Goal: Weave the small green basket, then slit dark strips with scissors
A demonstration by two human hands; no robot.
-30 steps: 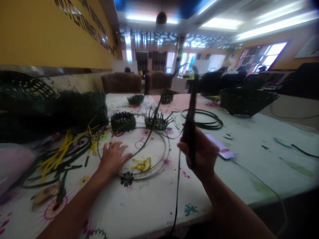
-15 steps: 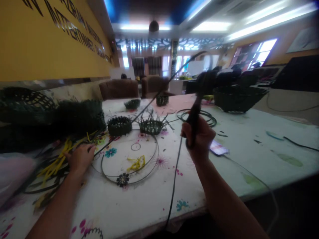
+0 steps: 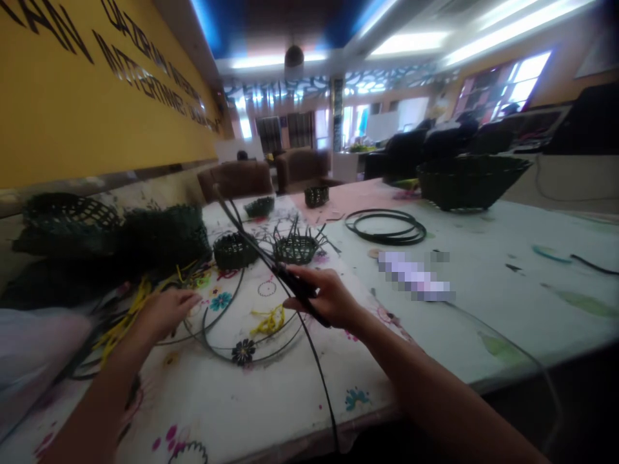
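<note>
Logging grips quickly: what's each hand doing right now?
Left hand: open, holding nothing.
Right hand: closed, holding a black strip.

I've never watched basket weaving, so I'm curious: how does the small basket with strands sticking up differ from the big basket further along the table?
The small basket is far smaller than the big basket. The small basket has loose strands fanning up from its rim, while the big basket shows no loose strands and looks finished. The small basket is low and shallow; the big basket is deeper and flares outward. Both are woven from dark strips and sit on the table.
</note>
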